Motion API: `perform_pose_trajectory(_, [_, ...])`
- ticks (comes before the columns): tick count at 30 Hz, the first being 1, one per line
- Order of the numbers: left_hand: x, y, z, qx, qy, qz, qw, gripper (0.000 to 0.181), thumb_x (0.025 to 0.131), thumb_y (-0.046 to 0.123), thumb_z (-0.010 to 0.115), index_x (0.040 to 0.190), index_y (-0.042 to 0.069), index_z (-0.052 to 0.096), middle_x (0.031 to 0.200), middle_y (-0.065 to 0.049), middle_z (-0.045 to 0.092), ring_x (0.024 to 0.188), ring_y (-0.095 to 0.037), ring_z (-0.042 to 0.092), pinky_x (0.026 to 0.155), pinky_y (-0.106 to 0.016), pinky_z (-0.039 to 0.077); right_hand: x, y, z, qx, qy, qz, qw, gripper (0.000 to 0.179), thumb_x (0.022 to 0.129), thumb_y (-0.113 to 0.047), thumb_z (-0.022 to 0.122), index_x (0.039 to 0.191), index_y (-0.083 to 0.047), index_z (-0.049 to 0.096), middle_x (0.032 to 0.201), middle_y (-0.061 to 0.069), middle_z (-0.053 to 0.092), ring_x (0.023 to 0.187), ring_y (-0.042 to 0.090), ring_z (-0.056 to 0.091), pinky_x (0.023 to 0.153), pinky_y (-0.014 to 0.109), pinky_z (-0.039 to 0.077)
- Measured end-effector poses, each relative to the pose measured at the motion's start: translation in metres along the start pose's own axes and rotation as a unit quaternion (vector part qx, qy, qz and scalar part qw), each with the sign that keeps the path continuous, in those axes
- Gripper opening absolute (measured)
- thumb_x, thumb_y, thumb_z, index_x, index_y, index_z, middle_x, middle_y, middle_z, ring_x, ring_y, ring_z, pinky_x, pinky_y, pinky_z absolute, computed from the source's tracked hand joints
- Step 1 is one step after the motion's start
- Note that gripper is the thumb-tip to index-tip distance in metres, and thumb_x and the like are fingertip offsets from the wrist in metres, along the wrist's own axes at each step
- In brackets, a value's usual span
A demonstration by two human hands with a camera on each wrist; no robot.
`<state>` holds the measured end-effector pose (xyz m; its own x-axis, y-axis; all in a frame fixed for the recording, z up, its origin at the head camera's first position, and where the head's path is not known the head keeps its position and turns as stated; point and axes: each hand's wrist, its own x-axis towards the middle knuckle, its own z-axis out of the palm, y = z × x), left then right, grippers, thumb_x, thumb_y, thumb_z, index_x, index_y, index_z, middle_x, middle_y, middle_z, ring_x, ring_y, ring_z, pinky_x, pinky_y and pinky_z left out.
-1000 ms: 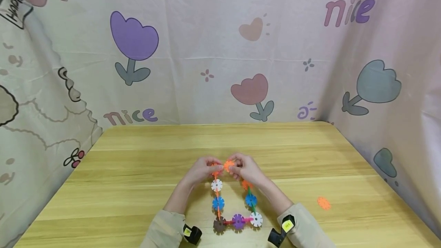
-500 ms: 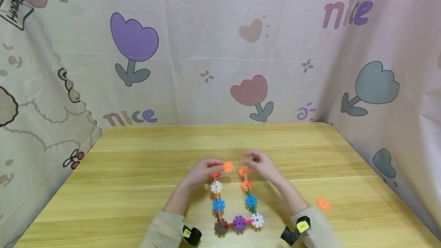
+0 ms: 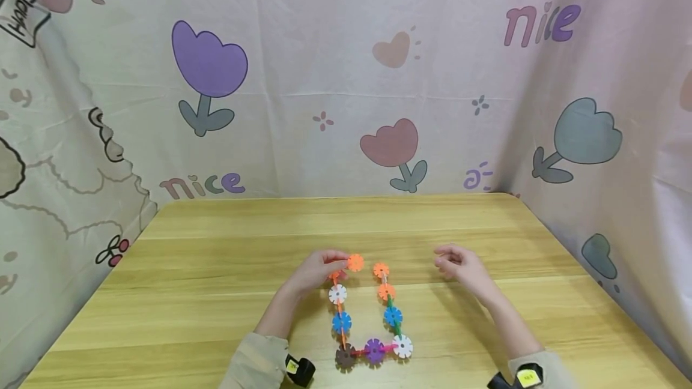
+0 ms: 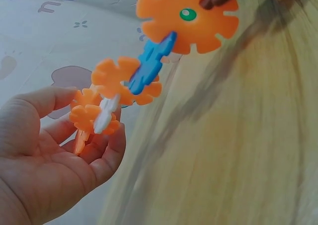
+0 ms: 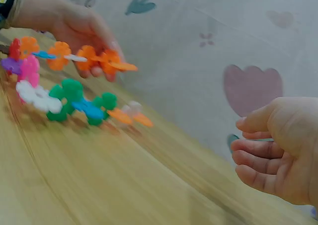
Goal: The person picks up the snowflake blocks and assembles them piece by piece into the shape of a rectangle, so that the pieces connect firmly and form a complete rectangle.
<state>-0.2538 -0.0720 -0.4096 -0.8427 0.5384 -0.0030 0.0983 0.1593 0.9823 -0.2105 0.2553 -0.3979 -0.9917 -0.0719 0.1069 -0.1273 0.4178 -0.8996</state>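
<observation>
My left hand (image 3: 318,270) pinches the far left end of a chain of plastic snowflake discs. An orange snowflake disc (image 3: 355,262) sticks out past its fingertips. In the left wrist view, orange discs (image 4: 119,81) joined by a blue disc (image 4: 151,63) and a white disc (image 4: 106,113) run up to thumb and fingers. The chain forms a U: a brown disc (image 3: 346,355) and a white disc (image 3: 402,346) at the near corners, a purple disc (image 3: 375,350) between. Its right arm ends in an orange disc (image 3: 381,270). My right hand (image 3: 466,270), holding nothing, hovers right of the chain, fingers loosely bent.
A wooden table (image 3: 227,227) carries everything. Behind it hangs a printed curtain (image 3: 303,65) with tulips and lettering. The right forearm (image 3: 508,317) crosses the table's right side and casts a shadow there.
My right hand let go of the orange disc near the left hand and moved right, away from the chain. The left hand kept its hold. The loose orange disc at right is now hidden.
</observation>
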Motion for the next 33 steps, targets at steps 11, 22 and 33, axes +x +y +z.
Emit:
perform_pose_trajectory(11, [-0.001, 0.0, 0.0, 0.002, -0.001, -0.004, 1.0, 0.034, 0.095, 0.016, 0.053, 0.118, -0.009, 0.055, 0.104, -0.023, 0.06, 0.088, -0.033, 0.061, 0.071, -0.03, 0.048, -0.038, 0.019, -0.051, -0.042, 0.034, 0.038, 0.9978, 0.041, 0.091, -0.014, 0.06, 0.119, 0.014, 0.049, 0.099, 0.017, 0.06, 0.081, 0.015, 0.059, 0.067, 0.028, 0.051])
perform_pose_trajectory(22, [0.001, -0.003, -0.001, 0.011, -0.006, -0.009, 0.9999, 0.034, 0.094, 0.019, 0.054, 0.117, -0.006, 0.058, 0.102, -0.017, 0.062, 0.084, -0.026, 0.062, 0.073, -0.029, 0.05, -0.072, 0.039, -0.091, -0.11, -0.062, 0.11, 0.9859, 0.051, 0.089, -0.019, 0.062, 0.123, 0.015, 0.045, 0.103, 0.013, 0.06, 0.084, 0.01, 0.055, 0.064, 0.027, 0.049])
perform_pose_trajectory(33, [-0.001, -0.002, 0.0, 0.003, -0.003, -0.014, 0.9999, 0.034, 0.094, 0.018, 0.054, 0.117, -0.007, 0.057, 0.102, -0.017, 0.062, 0.085, -0.026, 0.062, 0.074, -0.031, 0.05, -0.075, 0.048, -0.088, -0.143, -0.123, 0.068, 0.9797, 0.04, 0.08, -0.017, 0.072, 0.105, 0.009, 0.056, 0.087, 0.008, 0.048, 0.073, 0.008, 0.042, 0.061, 0.023, 0.04])
